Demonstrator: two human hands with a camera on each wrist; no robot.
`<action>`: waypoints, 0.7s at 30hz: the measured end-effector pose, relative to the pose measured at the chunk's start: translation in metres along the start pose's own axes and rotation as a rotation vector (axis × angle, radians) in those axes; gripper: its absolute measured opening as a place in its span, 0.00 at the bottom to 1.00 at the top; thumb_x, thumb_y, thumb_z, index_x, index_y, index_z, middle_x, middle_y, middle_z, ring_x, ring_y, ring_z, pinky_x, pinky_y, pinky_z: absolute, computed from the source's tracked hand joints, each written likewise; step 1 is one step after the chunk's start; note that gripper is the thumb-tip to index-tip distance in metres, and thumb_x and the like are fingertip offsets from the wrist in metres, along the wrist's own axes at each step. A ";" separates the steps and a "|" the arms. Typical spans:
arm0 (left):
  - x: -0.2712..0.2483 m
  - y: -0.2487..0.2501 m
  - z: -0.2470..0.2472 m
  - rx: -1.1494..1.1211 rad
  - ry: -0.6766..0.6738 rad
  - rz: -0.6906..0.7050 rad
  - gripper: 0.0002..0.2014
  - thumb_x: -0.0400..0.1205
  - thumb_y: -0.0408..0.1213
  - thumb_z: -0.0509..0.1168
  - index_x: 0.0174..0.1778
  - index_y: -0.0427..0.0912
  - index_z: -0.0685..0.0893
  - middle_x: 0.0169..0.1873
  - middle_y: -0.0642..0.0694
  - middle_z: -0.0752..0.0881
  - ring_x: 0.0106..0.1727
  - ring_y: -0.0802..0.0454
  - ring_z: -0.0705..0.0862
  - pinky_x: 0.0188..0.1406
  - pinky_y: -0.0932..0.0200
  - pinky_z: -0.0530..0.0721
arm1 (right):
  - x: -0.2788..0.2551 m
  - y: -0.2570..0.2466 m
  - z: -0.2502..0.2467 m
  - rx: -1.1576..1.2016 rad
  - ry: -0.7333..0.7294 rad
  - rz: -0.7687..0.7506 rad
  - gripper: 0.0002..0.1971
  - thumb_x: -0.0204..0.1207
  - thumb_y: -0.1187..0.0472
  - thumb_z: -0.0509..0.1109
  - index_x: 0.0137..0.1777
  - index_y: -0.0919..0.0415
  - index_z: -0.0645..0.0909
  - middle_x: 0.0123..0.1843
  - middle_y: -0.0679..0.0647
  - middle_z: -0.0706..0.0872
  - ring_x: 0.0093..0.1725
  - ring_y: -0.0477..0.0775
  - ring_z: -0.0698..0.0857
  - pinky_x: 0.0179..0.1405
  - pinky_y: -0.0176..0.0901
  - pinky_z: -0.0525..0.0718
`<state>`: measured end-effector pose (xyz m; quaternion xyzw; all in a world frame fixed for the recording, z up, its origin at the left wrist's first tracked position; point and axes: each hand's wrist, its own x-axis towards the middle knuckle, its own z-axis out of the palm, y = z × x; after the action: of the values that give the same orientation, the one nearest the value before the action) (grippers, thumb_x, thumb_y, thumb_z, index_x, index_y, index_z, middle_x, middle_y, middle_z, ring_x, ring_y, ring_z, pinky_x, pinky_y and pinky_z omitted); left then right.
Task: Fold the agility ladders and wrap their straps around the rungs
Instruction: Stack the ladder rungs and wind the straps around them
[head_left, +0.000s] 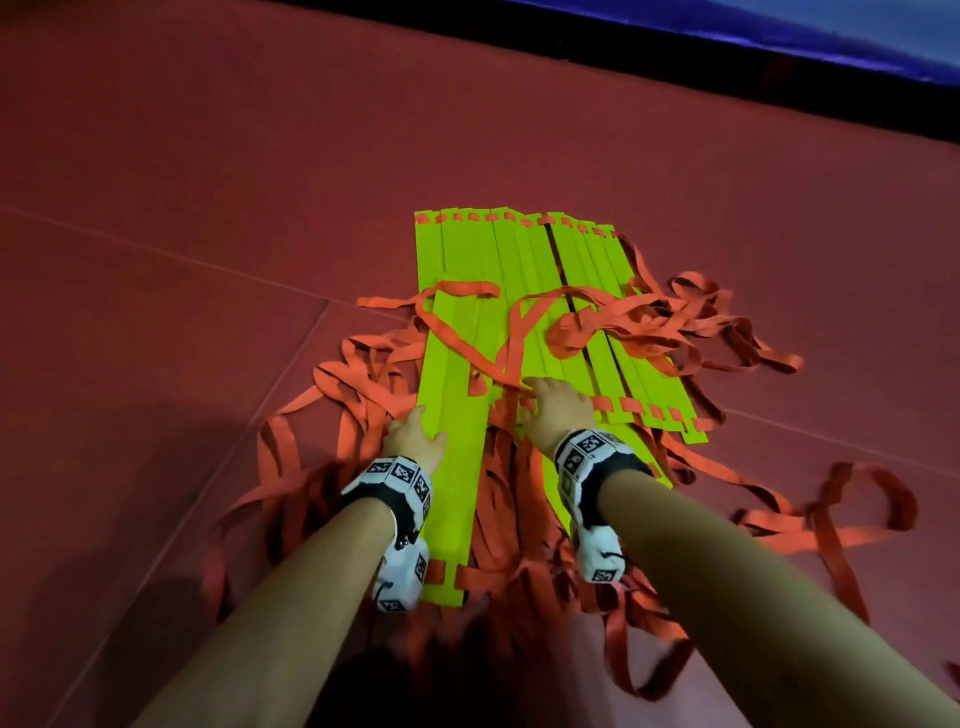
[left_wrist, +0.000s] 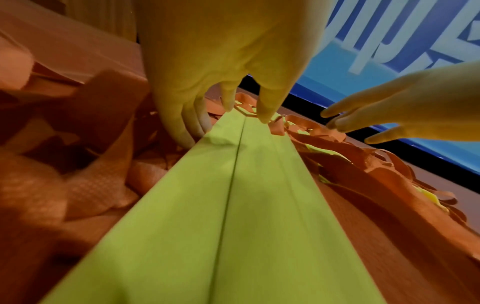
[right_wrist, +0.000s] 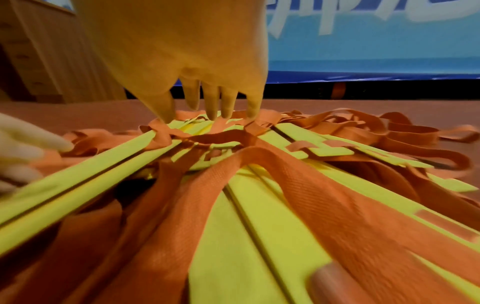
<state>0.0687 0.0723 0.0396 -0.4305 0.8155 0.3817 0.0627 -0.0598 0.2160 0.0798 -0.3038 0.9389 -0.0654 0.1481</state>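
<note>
Gathering step, mid-task: rungs (head_left: 457, 332) are stacked side by side on the red floor mat (head_left: 182, 156), lime-green flat slats in two overlapping bunches, straps not yet wrapped. Left hand (head_left: 413, 434) holds the near bunch by its left edge, fingers curled over the side and thumb on top. Right hand (head_left: 558, 410) lies flat with fingers spread and fairly straight, tips pressing on the orange straps (head_left: 649, 322) where they cross the slats. Straps are long woven webbing, loose and tangled, spilling off both sides and toward the person. Next move, I'd guess: square the two bunches into one stack, then find a free strap length and wind it round. Tangle risk looks high; loops overlap everywhere.
</note>
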 end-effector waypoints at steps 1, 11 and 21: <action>0.008 -0.001 0.002 -0.013 0.008 -0.009 0.29 0.84 0.41 0.65 0.82 0.46 0.65 0.72 0.33 0.71 0.69 0.35 0.76 0.66 0.49 0.74 | 0.011 -0.003 0.005 -0.003 -0.030 -0.031 0.27 0.83 0.51 0.61 0.81 0.53 0.62 0.78 0.56 0.70 0.78 0.58 0.67 0.74 0.57 0.67; 0.033 -0.023 0.006 -0.187 0.016 0.092 0.33 0.85 0.26 0.59 0.84 0.53 0.61 0.76 0.35 0.74 0.67 0.34 0.80 0.58 0.46 0.82 | 0.041 0.019 0.038 0.052 -0.110 -0.139 0.19 0.83 0.62 0.60 0.73 0.55 0.75 0.65 0.58 0.77 0.60 0.65 0.81 0.51 0.51 0.79; 0.000 -0.037 -0.020 -0.235 0.101 0.147 0.30 0.84 0.21 0.55 0.81 0.49 0.68 0.78 0.38 0.72 0.67 0.34 0.79 0.61 0.47 0.80 | 0.020 0.095 -0.035 0.559 0.286 0.388 0.12 0.82 0.62 0.61 0.51 0.65 0.86 0.41 0.62 0.87 0.35 0.55 0.84 0.39 0.43 0.75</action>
<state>0.1013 0.0464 0.0332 -0.3927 0.7965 0.4561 -0.0575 -0.1391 0.2817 0.0883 -0.0555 0.9362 -0.3317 0.1024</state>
